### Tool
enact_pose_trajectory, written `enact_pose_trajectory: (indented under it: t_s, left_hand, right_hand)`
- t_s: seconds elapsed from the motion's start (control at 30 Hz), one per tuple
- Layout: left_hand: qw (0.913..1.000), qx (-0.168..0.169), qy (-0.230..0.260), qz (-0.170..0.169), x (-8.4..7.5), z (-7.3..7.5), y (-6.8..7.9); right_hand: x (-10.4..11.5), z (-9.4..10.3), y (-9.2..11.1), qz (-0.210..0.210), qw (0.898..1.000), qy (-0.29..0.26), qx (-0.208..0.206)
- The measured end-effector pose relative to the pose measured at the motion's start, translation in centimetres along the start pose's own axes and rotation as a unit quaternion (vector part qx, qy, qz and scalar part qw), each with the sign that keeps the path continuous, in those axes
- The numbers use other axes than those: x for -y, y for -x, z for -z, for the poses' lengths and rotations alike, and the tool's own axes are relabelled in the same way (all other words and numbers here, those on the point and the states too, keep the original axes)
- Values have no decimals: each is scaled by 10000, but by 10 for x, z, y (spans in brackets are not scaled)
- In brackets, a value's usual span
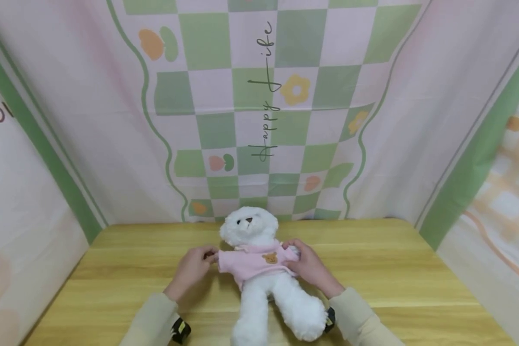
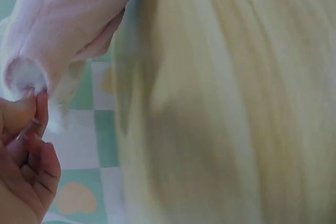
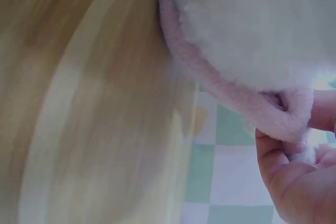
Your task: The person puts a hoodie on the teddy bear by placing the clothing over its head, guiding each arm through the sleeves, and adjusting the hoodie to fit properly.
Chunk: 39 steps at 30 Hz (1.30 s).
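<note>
A white plush teddy bear [image 1: 281, 307] in a pink shirt [image 1: 253, 262] with a small brown bear patch lies face up on the wooden table. My left hand [image 1: 195, 269] is at the sleeve on the left. In the left wrist view, thumb and index finger of that hand [image 2: 26, 156] pinch white fur at the sleeve opening [image 2: 26, 72]. On the other side, my right hand [image 1: 309, 266] grips the other sleeve with the bear's arm. Seen from the right wrist, the fingers of this hand [image 3: 302, 182] hold the pink cloth [image 3: 262, 111], with a little white fur showing below it.
The wooden table [image 1: 125, 288] stands against a hanging cloth [image 1: 253, 96] with green and white checks. More cloth hangs at the left [image 1: 21, 168] and the right [image 1: 497, 192]. A dark band [image 1: 181, 330] is near the left sleeve cuff.
</note>
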State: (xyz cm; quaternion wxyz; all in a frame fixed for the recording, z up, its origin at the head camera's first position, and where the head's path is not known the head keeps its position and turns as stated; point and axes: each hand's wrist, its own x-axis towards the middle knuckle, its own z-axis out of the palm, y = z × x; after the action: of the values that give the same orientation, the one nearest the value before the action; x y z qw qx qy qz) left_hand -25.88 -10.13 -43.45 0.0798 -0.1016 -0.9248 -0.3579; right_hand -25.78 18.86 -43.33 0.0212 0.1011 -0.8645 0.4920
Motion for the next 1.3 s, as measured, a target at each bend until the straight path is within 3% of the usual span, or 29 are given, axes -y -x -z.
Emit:
enact_pose_trajectory:
  t_s: [0.17, 0.27, 0.53, 0.7, 0.87, 0.97, 1.13, 1.3]
  left_hand:
    - [9973, 104, 696, 192, 6, -5, 3]
    - [9956, 289, 888, 44, 10, -7, 4]
    - [9935, 634, 604, -731, 12, -12, 5]
    - [9919, 849, 448, -829, 11, -12, 5]
    - [9882, 1062, 736, -817, 13, -6, 5]
    - [9907, 875, 614, -839, 12, -6, 4]
    - [9981, 103, 78, -606, 1, -11, 2]
    - [9952, -371, -645, -635, -3, -3, -2]
  right_hand:
    - [0, 3, 2, -39, 9986, -408, 321]
    - [-1, 3, 2, -20, 9984, -420, 369]
    - [-4, 3, 1, 12, 9987, -214, 459]
    - [-4, 3, 1, 55, 9984, -279, 494]
    - [-5, 4, 0, -13, 9979, -359, 544]
    - [-6, 3, -1, -117, 9976, -381, 566]
    - [-5, 2, -3, -170, 9974, -417, 565]
    - [-3, 2, -2, -211, 9988, -252, 357]
